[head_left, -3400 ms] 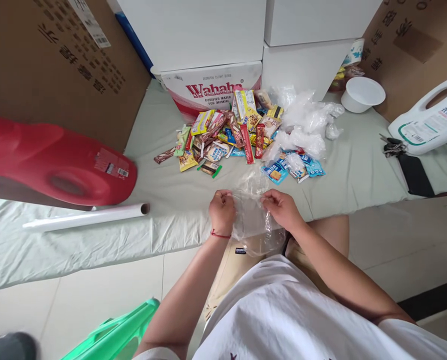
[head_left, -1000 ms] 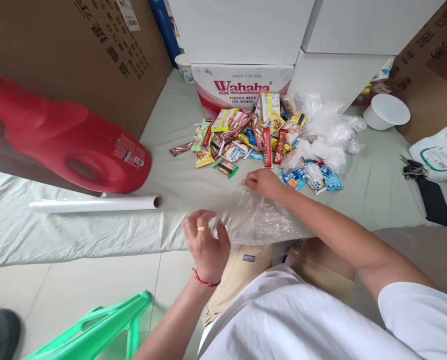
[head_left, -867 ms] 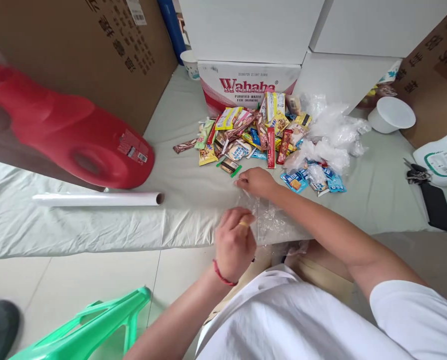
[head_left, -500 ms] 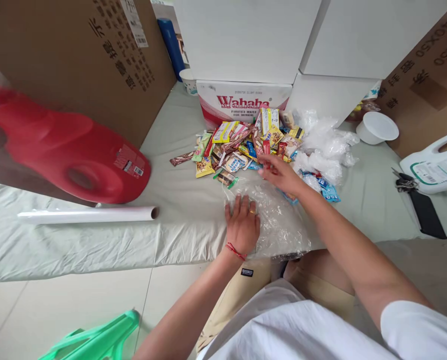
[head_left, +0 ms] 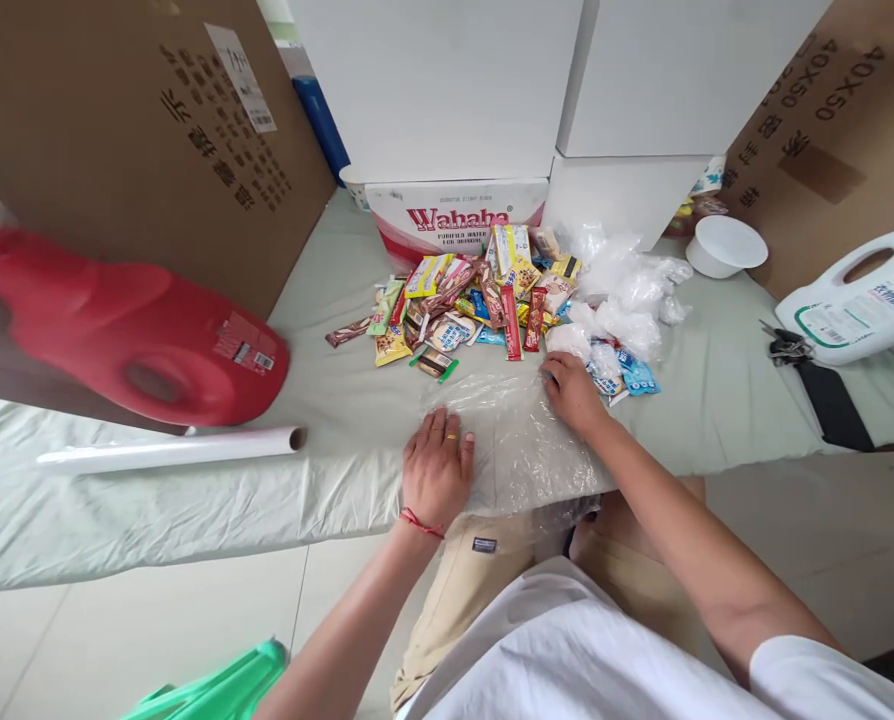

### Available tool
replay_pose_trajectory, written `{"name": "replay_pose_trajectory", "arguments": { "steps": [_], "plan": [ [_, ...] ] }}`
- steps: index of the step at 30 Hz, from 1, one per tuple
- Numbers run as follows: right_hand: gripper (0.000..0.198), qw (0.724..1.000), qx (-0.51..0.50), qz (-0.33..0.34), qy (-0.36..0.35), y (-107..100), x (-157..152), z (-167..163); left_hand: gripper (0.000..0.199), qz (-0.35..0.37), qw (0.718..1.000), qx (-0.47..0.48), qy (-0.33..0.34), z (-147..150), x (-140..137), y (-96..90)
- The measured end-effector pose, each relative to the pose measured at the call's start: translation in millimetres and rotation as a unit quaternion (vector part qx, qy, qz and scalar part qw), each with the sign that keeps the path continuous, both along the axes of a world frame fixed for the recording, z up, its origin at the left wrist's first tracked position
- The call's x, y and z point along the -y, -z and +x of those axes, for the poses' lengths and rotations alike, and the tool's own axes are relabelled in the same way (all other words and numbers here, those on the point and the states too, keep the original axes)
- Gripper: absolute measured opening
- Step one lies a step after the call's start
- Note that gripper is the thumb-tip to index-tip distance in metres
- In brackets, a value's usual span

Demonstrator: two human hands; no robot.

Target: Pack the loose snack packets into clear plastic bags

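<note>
A sheet of clear plastic film (head_left: 522, 440) lies crinkled at the front edge of the cloth-covered table, its near part hanging over the edge. My left hand (head_left: 438, 462) rests flat on the film's left side, fingers stretched out. At the film's upper right corner, my right hand (head_left: 573, 392) has its fingers drawn together on the film. Just beyond both hands spreads a pile of wrapped snacks (head_left: 454, 300), with two red snack sticks (head_left: 512, 322) toward its front. Blue snack packets (head_left: 637, 372) and bunched clear plastic bags (head_left: 627, 290) lie right of the pile.
On the left are a red jug (head_left: 139, 340) and a white roll (head_left: 169, 450). A Wahaha carton (head_left: 454, 215) stands behind the snacks. To the right sit a white bowl (head_left: 726, 247), a white bottle (head_left: 859, 295), keys (head_left: 788, 345) and a black phone-like slab (head_left: 835, 405).
My right hand has come back from the snacks to the film's upper right corner. My left hand stays flat on the film. The whole view has shifted slightly.
</note>
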State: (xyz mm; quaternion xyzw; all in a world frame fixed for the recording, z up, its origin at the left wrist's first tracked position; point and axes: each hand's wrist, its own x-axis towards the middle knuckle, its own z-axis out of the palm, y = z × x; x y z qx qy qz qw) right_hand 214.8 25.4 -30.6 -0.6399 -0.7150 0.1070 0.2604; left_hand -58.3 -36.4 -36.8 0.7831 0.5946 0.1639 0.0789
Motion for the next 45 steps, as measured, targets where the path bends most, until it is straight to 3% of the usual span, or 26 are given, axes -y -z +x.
{"name": "replay_pose_trajectory", "arguments": {
  "steps": [2,4,8,11,15,21,25,28,32,35,38,41,45],
  "plan": [
    [0.039,0.999,0.005,0.032,0.013,-7.6,10.5,-5.5,0.054,0.003,1.000,-0.014,-0.003,-2.2,-4.7,-0.2],
    [0.042,0.998,0.016,0.051,-0.019,-13.1,26.3,-15.3,0.053,0.009,0.999,-0.031,0.002,-1.8,-6.7,0.6],
    [0.052,0.991,0.066,-0.005,-0.118,-7.1,54.1,-21.5,0.056,-0.005,0.998,-0.060,0.012,-4.1,-11.5,0.7],
    [0.052,0.992,0.090,-0.039,-0.078,2.0,57.3,-3.7,0.057,-0.038,0.997,-0.070,0.022,-11.3,-24.6,-3.2],
    [0.043,0.991,0.112,-0.057,-0.042,-11.9,41.2,12.5,0.058,-0.059,0.995,-0.075,0.035,-17.2,-44.1,-5.0],
    [0.033,0.986,0.107,-0.055,0.118,-59.5,-23.5,-18.4,0.060,-0.048,0.994,-0.093,0.041,-13.9,-45.2,0.8],
    [0.043,0.965,0.095,-0.113,0.216,-60.4,-80.1,-32.9,0.061,-0.050,0.991,-0.121,0.040,-13.6,-39.0,-0.8],
    [0.048,0.956,0.106,-0.148,0.232,-56.0,-102.2,-31.8,0.061,-0.043,0.989,-0.133,0.044,-14.0,-37.2,-1.8],
    [0.041,0.949,0.067,-0.171,0.257,-60.0,-105.9,-21.9,0.060,-0.037,0.990,-0.131,0.046,-14.4,-37.2,-2.3],
    [0.038,0.954,0.021,-0.143,0.264,-64.2,-103.5,-24.3,0.059,-0.033,0.991,-0.124,0.047,-15.1,-37.4,-2.4],
    [0.039,0.962,0.028,-0.153,0.226,-60.0,-102.4,-41.4,0.059,-0.034,0.991,-0.121,0.050,-15.7,-37.5,-1.6],
    [0.053,0.957,0.040,-0.192,0.213,-49.8,-100.3,-58.6,0.059,-0.033,0.991,-0.115,0.051,-15.5,-37.2,-0.7],
    [0.044,0.957,0.046,-0.180,0.222,-49.1,-92.6,-54.3,0.059,-0.038,0.992,-0.110,0.047,-14.7,-37.1,-0.2]
  ]
}}
